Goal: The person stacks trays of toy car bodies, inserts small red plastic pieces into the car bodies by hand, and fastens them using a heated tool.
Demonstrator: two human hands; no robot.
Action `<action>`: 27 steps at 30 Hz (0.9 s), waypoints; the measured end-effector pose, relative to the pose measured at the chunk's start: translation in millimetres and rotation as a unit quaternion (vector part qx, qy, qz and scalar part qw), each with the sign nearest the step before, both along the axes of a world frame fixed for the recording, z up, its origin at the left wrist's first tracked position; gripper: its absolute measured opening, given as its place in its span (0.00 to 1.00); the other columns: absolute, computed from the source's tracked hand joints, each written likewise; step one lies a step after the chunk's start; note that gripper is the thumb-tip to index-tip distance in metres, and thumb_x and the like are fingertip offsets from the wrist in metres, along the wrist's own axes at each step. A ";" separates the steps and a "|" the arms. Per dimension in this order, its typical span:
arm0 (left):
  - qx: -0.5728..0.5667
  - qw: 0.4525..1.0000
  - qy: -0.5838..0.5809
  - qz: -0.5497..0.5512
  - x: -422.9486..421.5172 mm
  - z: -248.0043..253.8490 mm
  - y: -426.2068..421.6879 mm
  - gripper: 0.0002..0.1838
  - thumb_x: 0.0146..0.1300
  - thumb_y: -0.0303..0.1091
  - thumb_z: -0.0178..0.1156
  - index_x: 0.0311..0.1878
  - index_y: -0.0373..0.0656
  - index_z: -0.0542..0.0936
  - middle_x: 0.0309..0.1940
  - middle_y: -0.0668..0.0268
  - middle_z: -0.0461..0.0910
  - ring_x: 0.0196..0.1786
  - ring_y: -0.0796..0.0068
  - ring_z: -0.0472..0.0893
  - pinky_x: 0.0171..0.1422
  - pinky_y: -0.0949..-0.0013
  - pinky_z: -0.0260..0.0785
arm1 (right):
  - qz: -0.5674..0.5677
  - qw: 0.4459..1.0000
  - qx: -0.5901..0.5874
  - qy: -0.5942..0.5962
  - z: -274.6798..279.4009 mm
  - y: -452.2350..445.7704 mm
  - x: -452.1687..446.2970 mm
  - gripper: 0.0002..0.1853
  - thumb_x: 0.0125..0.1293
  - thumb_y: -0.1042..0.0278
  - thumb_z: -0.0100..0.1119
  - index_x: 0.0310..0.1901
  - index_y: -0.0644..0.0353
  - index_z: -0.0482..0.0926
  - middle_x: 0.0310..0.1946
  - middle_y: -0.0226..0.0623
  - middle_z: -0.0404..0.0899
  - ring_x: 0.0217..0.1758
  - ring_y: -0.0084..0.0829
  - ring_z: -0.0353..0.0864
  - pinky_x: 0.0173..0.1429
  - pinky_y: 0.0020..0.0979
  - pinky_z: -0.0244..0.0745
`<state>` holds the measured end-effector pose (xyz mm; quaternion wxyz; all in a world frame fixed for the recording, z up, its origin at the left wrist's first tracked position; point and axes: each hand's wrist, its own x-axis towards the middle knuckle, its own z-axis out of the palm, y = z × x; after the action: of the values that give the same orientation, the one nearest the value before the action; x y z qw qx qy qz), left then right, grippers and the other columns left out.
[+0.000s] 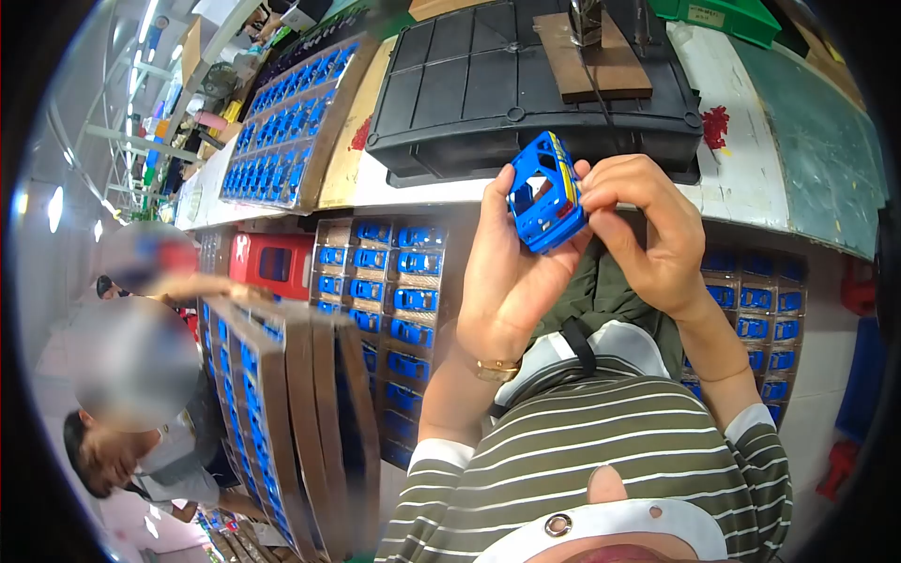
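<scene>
A blue toy car body shell [547,199] with window openings and a yellow strip along one side is held up above my lap. My left hand [511,272] is closed around its lower and left edges, palm up. At the shell's right side is my right hand [648,225], with thumb and forefinger pinched together and the fingertips against or very near the yellow strip. Whatever lies between those fingertips is hidden.
Before me a black plastic crate [450,84] stands upside down on the bench, bearing a brown board [601,70]. Trays of blue car shells [291,122] lie at left, beside my legs [394,300] and at right [755,324]. A co-worker [160,441] handles upright stacked trays [291,413].
</scene>
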<state>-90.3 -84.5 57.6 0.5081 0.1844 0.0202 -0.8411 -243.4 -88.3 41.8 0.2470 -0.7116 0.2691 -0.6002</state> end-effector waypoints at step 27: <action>0.077 0.967 -0.005 -0.241 -45.9 -70.6 84.1 0.18 0.60 0.51 0.55 0.39 0.44 0.71 0.30 0.62 0.76 0.31 0.72 0.78 0.29 0.68 0.71 | -0.607 0.694 0.306 0.239 -325.2 109.1 -320.0 0.09 0.63 0.69 0.51 0.41 0.62 0.77 0.38 0.45 0.78 0.38 0.40 0.77 0.44 0.36 0.71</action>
<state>-136.2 -0.4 -12.9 0.2748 0.2263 0.0373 -0.9338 -563.4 20.7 -283.4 -0.0393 -0.3981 0.8612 -0.3135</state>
